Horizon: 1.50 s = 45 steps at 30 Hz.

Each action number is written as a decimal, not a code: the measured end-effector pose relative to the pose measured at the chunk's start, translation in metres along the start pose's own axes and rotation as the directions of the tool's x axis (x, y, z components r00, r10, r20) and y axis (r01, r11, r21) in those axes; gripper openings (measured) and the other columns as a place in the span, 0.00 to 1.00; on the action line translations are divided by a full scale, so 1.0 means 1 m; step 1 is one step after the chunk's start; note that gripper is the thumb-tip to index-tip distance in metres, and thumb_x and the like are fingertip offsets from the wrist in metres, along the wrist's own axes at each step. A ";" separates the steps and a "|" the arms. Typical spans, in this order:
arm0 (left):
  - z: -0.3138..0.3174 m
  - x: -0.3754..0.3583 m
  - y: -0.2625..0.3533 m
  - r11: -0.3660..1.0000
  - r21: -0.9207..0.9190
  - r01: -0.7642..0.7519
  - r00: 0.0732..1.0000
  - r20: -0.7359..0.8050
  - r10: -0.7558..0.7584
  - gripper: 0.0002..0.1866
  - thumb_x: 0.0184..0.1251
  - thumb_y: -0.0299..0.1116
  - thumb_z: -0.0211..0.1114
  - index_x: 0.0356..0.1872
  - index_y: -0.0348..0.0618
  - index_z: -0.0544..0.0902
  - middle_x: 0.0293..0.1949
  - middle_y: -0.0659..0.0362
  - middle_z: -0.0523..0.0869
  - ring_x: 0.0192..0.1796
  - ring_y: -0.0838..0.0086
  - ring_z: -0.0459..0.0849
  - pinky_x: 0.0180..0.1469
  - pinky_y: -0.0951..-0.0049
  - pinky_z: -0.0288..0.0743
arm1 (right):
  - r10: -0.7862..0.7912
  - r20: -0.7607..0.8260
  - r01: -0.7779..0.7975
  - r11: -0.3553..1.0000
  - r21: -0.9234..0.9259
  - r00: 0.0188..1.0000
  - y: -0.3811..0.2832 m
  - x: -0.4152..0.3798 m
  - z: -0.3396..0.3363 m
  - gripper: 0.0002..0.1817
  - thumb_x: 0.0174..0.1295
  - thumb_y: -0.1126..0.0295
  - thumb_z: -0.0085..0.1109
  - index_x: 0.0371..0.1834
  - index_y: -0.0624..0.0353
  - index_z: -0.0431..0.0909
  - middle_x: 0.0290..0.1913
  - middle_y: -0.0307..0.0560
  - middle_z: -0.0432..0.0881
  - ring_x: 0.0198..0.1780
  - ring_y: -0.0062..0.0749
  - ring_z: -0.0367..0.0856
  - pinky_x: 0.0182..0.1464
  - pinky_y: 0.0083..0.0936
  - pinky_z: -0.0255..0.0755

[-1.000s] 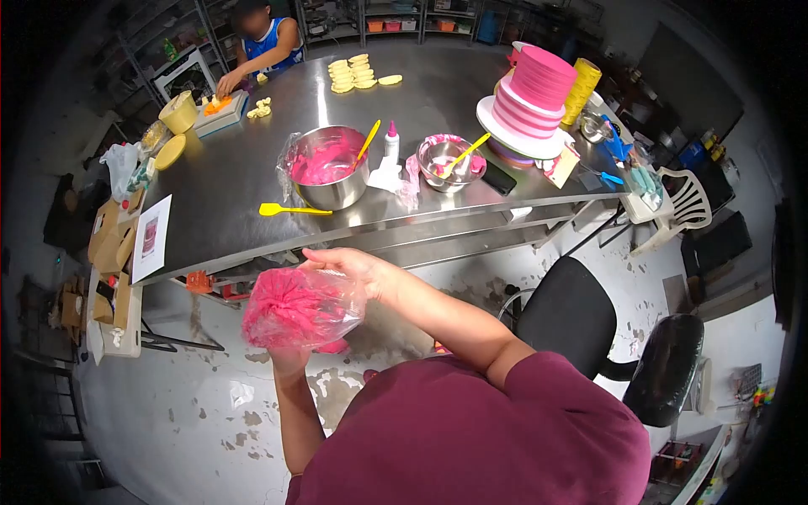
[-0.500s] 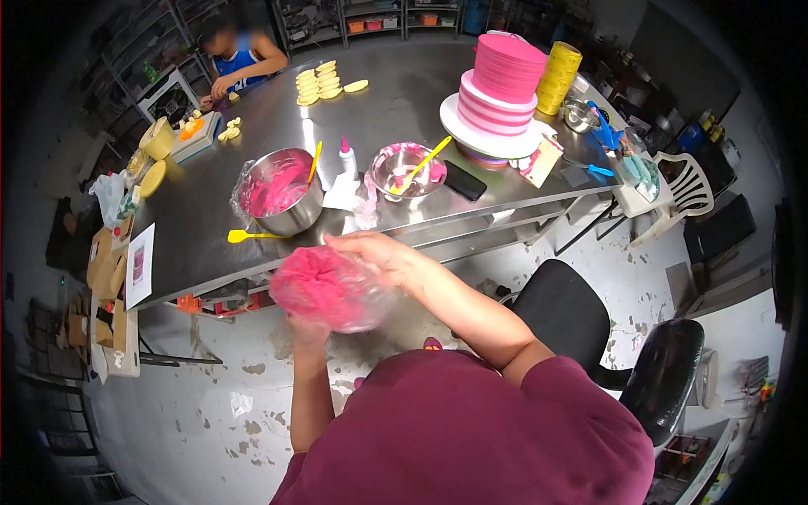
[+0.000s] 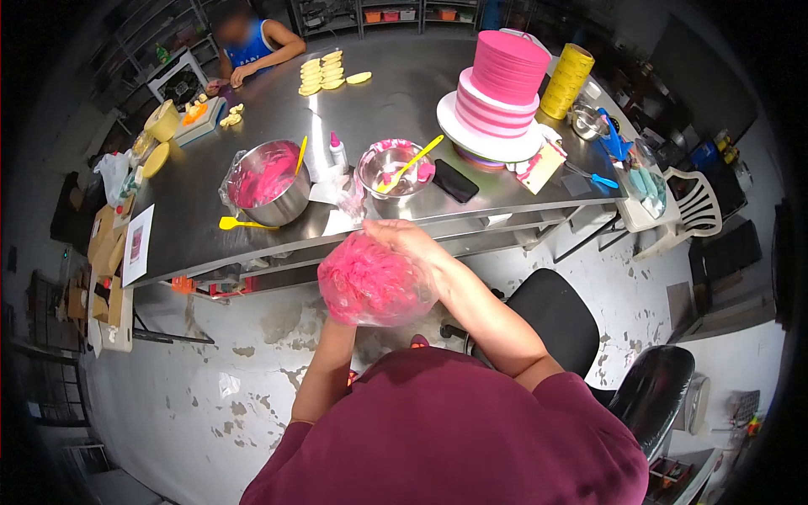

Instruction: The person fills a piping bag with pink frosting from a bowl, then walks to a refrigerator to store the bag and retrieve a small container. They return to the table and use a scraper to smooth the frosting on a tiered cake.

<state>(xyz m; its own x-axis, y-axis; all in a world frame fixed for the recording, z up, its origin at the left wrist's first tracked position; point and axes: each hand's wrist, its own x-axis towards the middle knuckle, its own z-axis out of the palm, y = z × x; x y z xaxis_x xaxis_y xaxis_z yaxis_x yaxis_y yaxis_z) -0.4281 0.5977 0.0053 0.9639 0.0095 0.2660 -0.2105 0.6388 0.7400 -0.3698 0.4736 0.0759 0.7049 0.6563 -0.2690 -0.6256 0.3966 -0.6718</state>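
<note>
A clear plastic bag of pink icing (image 3: 374, 278) is held up in front of my body, off the table's near edge. My right hand (image 3: 406, 240) grips its upper right side, with the fingers along the top of the plastic. From below, my left hand (image 3: 341, 324) supports the bag; its fingers are mostly hidden behind the icing. Beyond the bag stands a steel mixing bowl (image 3: 290, 202) smeared with pink icing, a yellow-handled spatula (image 3: 301, 156) in it. A smaller steel bowl (image 3: 366, 181) holds pink and white icing and another yellow spatula (image 3: 421, 156).
A two-tier pink cake (image 3: 509, 71) rises at the table's right, near a phone (image 3: 454, 181) and a yellow roll (image 3: 568, 80). A yellow spatula (image 3: 244, 224) lies by the front edge. Across the table sits a person (image 3: 252, 55). A black chair (image 3: 547, 320) is at my right.
Both hands and the bag have moved right in view. More of the bag's icing-filled side now faces me. The person across the table has shifted slightly right in view.
</note>
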 end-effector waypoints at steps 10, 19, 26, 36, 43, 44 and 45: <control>-0.001 0.001 -0.017 0.988 0.150 -0.023 1.000 0.005 0.023 0.26 0.58 0.43 0.54 0.54 0.41 0.64 0.51 0.56 0.70 0.53 0.69 0.69 0.55 0.69 0.63 | -0.100 -0.049 0.101 0.995 0.009 0.994 0.000 -0.016 -0.020 0.10 0.59 0.66 0.50 0.33 0.62 0.74 0.30 0.41 0.78 0.31 0.22 0.76 0.33 0.20 0.71; -0.013 0.016 -0.032 0.869 -0.404 0.285 0.955 0.038 -0.295 0.18 0.62 0.38 0.48 0.50 0.40 0.67 0.47 0.56 0.74 0.47 0.70 0.74 0.52 0.70 0.66 | 0.129 0.215 -0.192 0.933 0.306 0.968 -0.017 -0.011 -0.045 0.16 0.61 0.62 0.43 0.40 0.64 0.71 0.40 0.48 0.77 0.38 0.31 0.77 0.44 0.26 0.71; -0.020 0.034 -0.036 0.874 -0.425 0.235 0.966 0.006 -0.257 0.17 0.62 0.36 0.48 0.48 0.39 0.70 0.45 0.55 0.75 0.45 0.70 0.76 0.50 0.71 0.70 | 0.086 0.320 -0.177 0.947 0.267 0.943 -0.026 -0.011 -0.039 0.16 0.61 0.62 0.43 0.45 0.63 0.68 0.44 0.47 0.75 0.44 0.31 0.74 0.49 0.29 0.67; 0.069 0.000 0.029 0.866 0.497 -0.057 0.998 0.059 0.032 0.36 0.37 0.34 0.72 0.52 0.38 0.66 0.50 0.59 0.72 0.54 0.72 0.69 0.57 0.72 0.61 | 0.064 0.207 -0.145 0.902 0.406 0.976 0.008 0.015 -0.069 0.15 0.61 0.63 0.44 0.41 0.66 0.70 0.40 0.48 0.77 0.41 0.29 0.76 0.47 0.27 0.70; 0.055 0.012 0.031 0.741 0.640 -0.204 0.977 0.093 0.189 0.30 0.44 0.32 0.66 0.52 0.37 0.66 0.48 0.57 0.73 0.51 0.74 0.71 0.53 0.75 0.64 | 0.004 0.123 -0.042 0.950 0.310 0.992 -0.005 -0.011 -0.049 0.14 0.62 0.64 0.44 0.42 0.63 0.70 0.40 0.46 0.77 0.41 0.26 0.76 0.45 0.23 0.71; 0.040 0.012 0.023 0.787 0.591 -0.174 0.984 0.079 0.158 0.29 0.46 0.32 0.65 0.52 0.37 0.66 0.49 0.57 0.72 0.51 0.74 0.71 0.54 0.75 0.64 | -0.013 0.147 -0.033 0.952 0.305 0.989 -0.004 -0.011 -0.051 0.14 0.62 0.64 0.43 0.43 0.63 0.70 0.40 0.46 0.77 0.41 0.26 0.77 0.45 0.23 0.71; 0.025 0.013 0.015 0.830 0.540 -0.142 0.990 0.065 0.127 0.28 0.48 0.31 0.64 0.52 0.36 0.65 0.50 0.57 0.72 0.51 0.74 0.71 0.54 0.75 0.64 | -0.030 0.172 -0.024 0.953 0.301 0.985 -0.003 -0.011 -0.055 0.14 0.62 0.64 0.43 0.43 0.63 0.69 0.40 0.46 0.77 0.41 0.26 0.77 0.45 0.22 0.71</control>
<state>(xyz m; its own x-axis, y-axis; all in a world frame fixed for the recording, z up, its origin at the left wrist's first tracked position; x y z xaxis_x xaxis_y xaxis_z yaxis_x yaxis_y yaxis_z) -0.4233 0.5881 0.0355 0.9169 0.0402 0.3972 -0.3991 0.1137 0.9098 -0.3571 0.4299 0.0424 0.6549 0.7451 -0.1259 -0.7141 0.5556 -0.4260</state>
